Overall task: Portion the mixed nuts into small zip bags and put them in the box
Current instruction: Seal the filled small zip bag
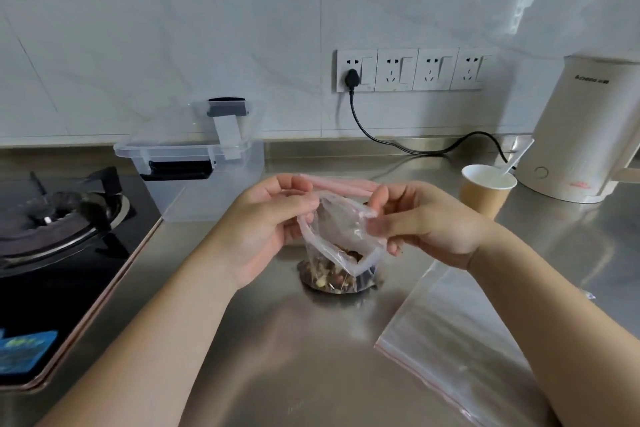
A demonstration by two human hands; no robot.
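Pale marble-veined wall tiles (173, 28) rise behind a steel counter (311, 357) beside a black hob (52, 236).

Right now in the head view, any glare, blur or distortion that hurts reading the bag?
Head view: wide-angle bend curves the counter edge; soft glare on the steel counter and on the empty bags; the zip bag is clear film, slightly soft, nuts legible; left hand and right hand fairly sharp.
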